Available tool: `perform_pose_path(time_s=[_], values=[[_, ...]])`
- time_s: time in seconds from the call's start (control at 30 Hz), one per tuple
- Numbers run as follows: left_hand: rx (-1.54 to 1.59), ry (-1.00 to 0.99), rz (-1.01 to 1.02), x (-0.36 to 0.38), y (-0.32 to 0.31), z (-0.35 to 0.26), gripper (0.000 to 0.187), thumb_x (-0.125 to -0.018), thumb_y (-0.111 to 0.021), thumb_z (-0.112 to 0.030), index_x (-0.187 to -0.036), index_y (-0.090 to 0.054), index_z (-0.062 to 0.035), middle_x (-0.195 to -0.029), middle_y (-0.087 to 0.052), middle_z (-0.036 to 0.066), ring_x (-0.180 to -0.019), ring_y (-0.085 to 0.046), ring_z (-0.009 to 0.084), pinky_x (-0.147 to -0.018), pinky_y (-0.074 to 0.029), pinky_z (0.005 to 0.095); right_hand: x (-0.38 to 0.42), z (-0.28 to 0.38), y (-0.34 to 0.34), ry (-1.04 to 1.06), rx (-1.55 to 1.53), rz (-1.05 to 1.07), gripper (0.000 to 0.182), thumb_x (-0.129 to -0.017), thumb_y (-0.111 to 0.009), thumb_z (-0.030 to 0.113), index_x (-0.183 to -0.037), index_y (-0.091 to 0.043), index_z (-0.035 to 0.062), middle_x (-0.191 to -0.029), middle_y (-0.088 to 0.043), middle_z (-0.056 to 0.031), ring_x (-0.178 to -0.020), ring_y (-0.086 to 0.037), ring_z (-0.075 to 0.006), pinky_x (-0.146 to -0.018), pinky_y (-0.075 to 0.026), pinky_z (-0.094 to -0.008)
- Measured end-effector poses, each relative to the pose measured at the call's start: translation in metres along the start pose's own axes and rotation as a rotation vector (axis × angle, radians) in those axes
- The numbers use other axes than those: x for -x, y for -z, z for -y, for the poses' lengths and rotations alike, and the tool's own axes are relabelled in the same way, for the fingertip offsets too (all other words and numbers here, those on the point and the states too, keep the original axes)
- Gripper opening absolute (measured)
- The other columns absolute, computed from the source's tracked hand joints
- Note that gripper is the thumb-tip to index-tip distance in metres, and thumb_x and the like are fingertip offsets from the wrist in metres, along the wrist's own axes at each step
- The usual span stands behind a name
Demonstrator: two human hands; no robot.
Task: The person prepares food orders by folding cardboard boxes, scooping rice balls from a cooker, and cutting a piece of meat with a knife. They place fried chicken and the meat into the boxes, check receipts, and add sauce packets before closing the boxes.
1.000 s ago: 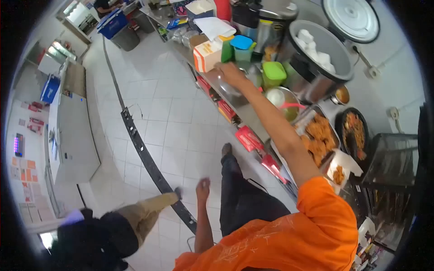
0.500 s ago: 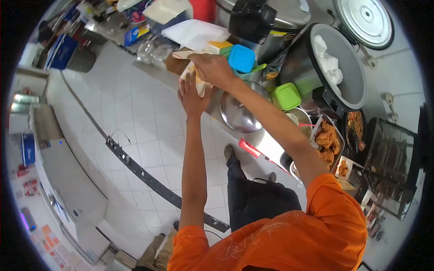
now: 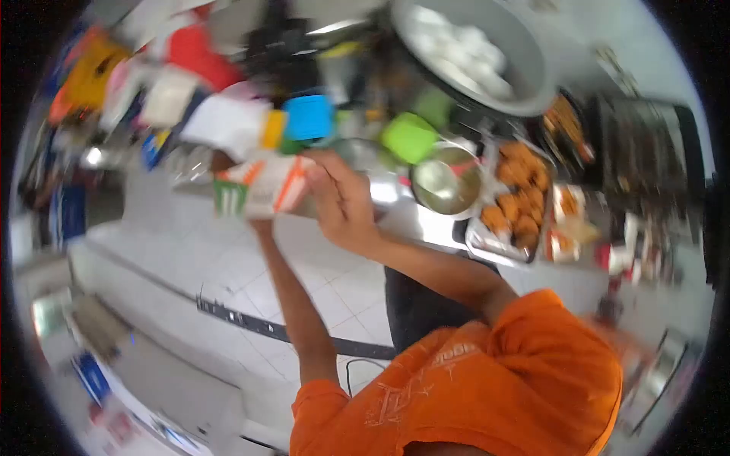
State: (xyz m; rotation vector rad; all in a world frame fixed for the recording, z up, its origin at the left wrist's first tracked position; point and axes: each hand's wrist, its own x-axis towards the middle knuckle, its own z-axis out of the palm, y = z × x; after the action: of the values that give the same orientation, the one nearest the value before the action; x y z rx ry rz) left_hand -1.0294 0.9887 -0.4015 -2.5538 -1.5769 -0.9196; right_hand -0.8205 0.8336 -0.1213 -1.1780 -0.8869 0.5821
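My right hand [image 3: 344, 199] grips the right end of a white paper food box [image 3: 262, 186] with orange and green print. The box hangs over the counter's edge. Behind the box, my left hand is mostly hidden; only the wrist [image 3: 261, 226] shows under it. Beyond the box are a blue lid [image 3: 309, 118] and a white bag [image 3: 224, 123]. To the right stand a green container [image 3: 409, 137] and a round metal pot [image 3: 445, 181]. The picture is blurred by motion.
A tray of fried pieces [image 3: 521, 190] lies on the counter at the right. Behind it stands a large grey-rimmed cooker [image 3: 525, 57] with white bundles inside. A dark glass-fronted appliance [image 3: 642, 156] is at the far right. Tiled floor [image 3: 334, 304] shows below.
The view has turned towards the right side of the counter. The box has been lifted and its printed side now shows, with my right hand at its end. My left hand has gone behind it.
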Motion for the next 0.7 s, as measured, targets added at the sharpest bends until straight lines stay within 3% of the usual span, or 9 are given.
perform_pose_path(time_s=[0.07, 0.1, 0.17, 0.27, 0.37, 0.5, 0.53, 0.57, 0.7], values=[[0.618, 0.343, 0.058, 0.0, 0.033, -0.028, 0.042, -0.089, -0.063, -0.018, -0.128, -0.055, -0.0026, -0.128, -0.057, 0.013, -0.112, -0.056, 0.0269, -0.095, -0.048, 0.0398, 0.04, 0.01, 0.086, -0.134, -0.188, -0.092, 0.023, -0.101, -0.046, 0.019, -0.108, -0.061, 0.0028, -0.089, -0.063, -0.0039, -0.078, -0.059, -0.0094, -0.067, -0.051, -0.0265], [0.782, 0.428, 0.057, -0.001, 0.05, -0.038, 0.037, -0.092, -0.061, -0.014, -0.127, -0.055, -0.0014, -0.127, -0.057, 0.013, -0.109, -0.058, 0.0241, -0.092, -0.05, 0.0384, 0.065, 0.004, 0.147, -0.078, 0.015, -0.174, 0.021, -0.101, -0.049, 0.021, -0.104, -0.061, 0.0046, -0.098, -0.062, -0.0067, -0.085, -0.058, -0.0098, -0.07, -0.049, -0.0272], [0.308, 0.115, -0.244, 0.01, 0.055, -0.027, 0.034, -0.086, -0.068, -0.005, -0.119, -0.06, 0.0001, -0.114, -0.064, 0.013, -0.104, -0.061, 0.0218, -0.092, -0.051, 0.0326, 0.116, 0.033, 0.287, -0.089, 0.416, -0.564, 0.027, -0.102, -0.048, 0.029, -0.108, -0.058, 0.0045, -0.102, -0.061, -0.0066, -0.091, -0.058, -0.0139, -0.076, -0.049, -0.0313], [0.417, 0.345, -0.292, 0.028, 0.103, -0.1, 0.025, -0.092, -0.06, -0.012, -0.11, -0.062, 0.0047, -0.107, -0.063, 0.017, -0.1, -0.06, 0.0277, -0.083, -0.052, 0.0369, 0.172, 0.12, 0.48, -0.031, 0.637, -0.982, 0.033, -0.104, -0.042, 0.032, -0.117, -0.054, 0.0039, -0.104, -0.058, -0.0066, -0.094, -0.057, -0.0147, -0.083, -0.044, -0.0302], [0.497, 0.412, -0.241, 0.038, 0.138, -0.22, 0.024, -0.093, -0.054, -0.013, -0.106, -0.061, 0.0052, -0.102, -0.063, 0.016, -0.09, -0.061, 0.0246, -0.076, -0.051, 0.0356, 0.25, 0.163, 0.631, 0.029, 0.85, -1.226, 0.032, -0.103, -0.041, 0.03, -0.119, -0.054, 0.0053, -0.092, -0.059, -0.0042, -0.073, -0.056, -0.0109, -0.061, -0.044, -0.0233], [0.794, 0.246, -0.076, 0.085, 0.13, -0.372, 0.015, -0.088, -0.055, -0.011, -0.092, -0.06, 0.0026, -0.085, -0.06, 0.009, -0.079, -0.058, 0.0193, -0.071, -0.049, 0.0317, 0.275, 0.128, 0.78, -0.194, 1.432, -1.04, 0.042, -0.102, -0.042, 0.035, -0.119, -0.055, -0.0014, -0.109, -0.062, -0.0182, -0.102, -0.06, -0.0295, -0.088, -0.045, -0.0383], [0.917, 0.211, 0.04, 0.102, 0.127, -0.416, 0.008, -0.086, -0.055, -0.004, -0.089, -0.06, 0.0017, -0.085, -0.059, 0.01, -0.079, -0.057, 0.0199, -0.074, -0.048, 0.0318, 0.295, 0.085, 0.85, -0.113, 1.463, -1.002, 0.046, -0.101, -0.043, 0.034, -0.127, -0.053, -0.0026, -0.127, -0.057, -0.0243, -0.118, -0.055, -0.0358, -0.099, -0.041, -0.041], [1.035, 0.182, 0.152, 0.12, 0.124, -0.461, 0.005, -0.084, -0.055, 0.002, -0.086, -0.059, 0.0009, -0.084, -0.059, 0.01, -0.08, -0.057, 0.0205, -0.077, -0.047, 0.0318, 0.281, 0.065, 0.882, -0.287, 1.238, -0.964, 0.046, -0.101, -0.042, 0.03, -0.133, -0.049, -0.0029, -0.135, -0.051, -0.0269, -0.127, -0.048, -0.0383, -0.106, -0.036, -0.0409], [0.875, -0.096, 0.73, 0.193, 0.11, -0.633, 0.009, -0.082, -0.063, 0.0, -0.091, -0.063, -0.002, -0.087, -0.064, 0.009, -0.086, -0.06, 0.0161, -0.071, -0.048, 0.028, 0.238, -0.014, 0.984, -0.297, 1.024, -0.77, 0.042, -0.098, -0.044, 0.025, -0.128, -0.05, -0.0049, -0.122, -0.056, -0.0272, -0.114, -0.051, -0.0428, -0.1, -0.038, -0.0442]])
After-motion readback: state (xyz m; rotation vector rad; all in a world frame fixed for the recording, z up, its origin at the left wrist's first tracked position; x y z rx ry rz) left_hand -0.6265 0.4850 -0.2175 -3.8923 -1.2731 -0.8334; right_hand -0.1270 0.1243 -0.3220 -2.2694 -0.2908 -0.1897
